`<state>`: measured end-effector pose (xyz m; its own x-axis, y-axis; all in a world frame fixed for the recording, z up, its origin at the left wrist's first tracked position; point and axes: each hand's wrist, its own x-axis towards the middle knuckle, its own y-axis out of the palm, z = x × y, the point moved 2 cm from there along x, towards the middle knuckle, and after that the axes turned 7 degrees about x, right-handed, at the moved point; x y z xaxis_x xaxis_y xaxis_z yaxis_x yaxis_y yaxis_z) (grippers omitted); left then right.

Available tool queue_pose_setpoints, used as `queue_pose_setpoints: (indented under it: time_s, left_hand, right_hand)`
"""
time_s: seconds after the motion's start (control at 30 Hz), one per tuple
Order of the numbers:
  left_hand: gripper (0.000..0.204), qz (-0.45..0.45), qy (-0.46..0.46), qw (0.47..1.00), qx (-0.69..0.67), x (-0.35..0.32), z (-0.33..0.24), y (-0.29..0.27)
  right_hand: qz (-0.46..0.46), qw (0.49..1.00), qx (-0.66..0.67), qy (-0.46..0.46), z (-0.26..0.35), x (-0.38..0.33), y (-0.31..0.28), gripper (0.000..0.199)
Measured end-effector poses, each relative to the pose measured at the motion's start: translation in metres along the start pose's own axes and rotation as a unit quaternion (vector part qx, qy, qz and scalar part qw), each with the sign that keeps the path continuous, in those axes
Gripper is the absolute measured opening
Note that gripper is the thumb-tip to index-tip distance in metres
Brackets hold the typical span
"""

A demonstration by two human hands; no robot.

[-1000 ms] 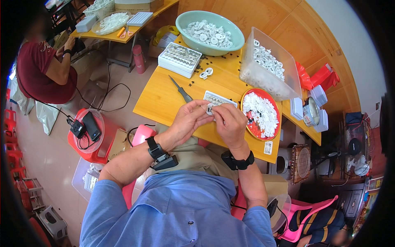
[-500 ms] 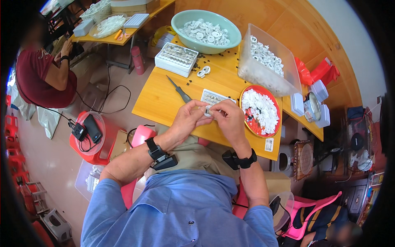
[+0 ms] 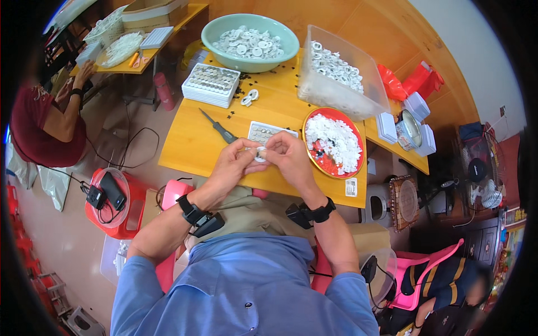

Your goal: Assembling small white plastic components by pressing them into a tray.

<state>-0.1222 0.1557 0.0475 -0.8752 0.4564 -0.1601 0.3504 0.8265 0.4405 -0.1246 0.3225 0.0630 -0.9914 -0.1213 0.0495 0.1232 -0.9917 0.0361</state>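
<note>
Over the near edge of a yellow wooden table (image 3: 190, 143), my left hand (image 3: 235, 163) and my right hand (image 3: 287, 155) meet and pinch one small white ring-shaped part (image 3: 260, 154) between their fingertips. Just behind my hands lies a small white tray (image 3: 263, 131) with rows of grey round pieces. A red plate (image 3: 315, 158) heaped with white parts sits right of my right hand. A dark-handled screwdriver (image 3: 219, 127) lies left of the tray.
Farther back stand a green bowl (image 3: 224, 53) of white rings, a clear plastic bin (image 3: 370, 89) of rings and a stacked white tray (image 3: 212, 85). A person in red (image 3: 42, 126) works at another table on the left. A red stool (image 3: 112, 215) holds a phone.
Both hands stay together at the table's near edge, working the same small white part; their fingers have shifted slightly. Nothing else has moved.
</note>
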Motion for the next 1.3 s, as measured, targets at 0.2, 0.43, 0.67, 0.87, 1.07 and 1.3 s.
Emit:
queue_pose_setpoints:
  time_s: [0.2,0.43,0.67,0.87,1.07,1.3]
  left_hand:
    - [0.021,-0.040,-0.006,0.998,0.050,-0.004,-0.006,0.005]
    - [0.023,-0.032,0.000,0.998,0.058,-0.001,-0.004,-0.001]
    - [0.021,-0.060,-0.004,0.996,0.073,-0.001,-0.006,0.002]
    - [0.031,-0.007,-0.013,0.999,-0.042,-0.002,-0.006,0.004]
    - [0.035,-0.005,-0.020,0.997,-0.080,-0.003,-0.010,0.004]
    - [0.035,0.009,-0.028,0.993,-0.115,-0.003,-0.006,0.002]
  right_hand:
    - [0.023,1.000,0.010,0.002,0.023,-0.001,-0.001,0.011]
    - [-0.200,0.911,-0.349,-0.090,0.032,0.010,-0.084,0.014]
    - [-0.188,0.842,-0.503,-0.047,0.023,0.008,-0.106,0.018]
    - [-0.180,0.829,-0.527,-0.040,0.017,0.010,-0.109,0.019]
    - [-0.239,0.826,-0.490,-0.143,0.026,0.010,-0.111,0.015]
    - [-0.159,0.986,-0.049,-0.013,0.034,0.012,-0.091,0.010]
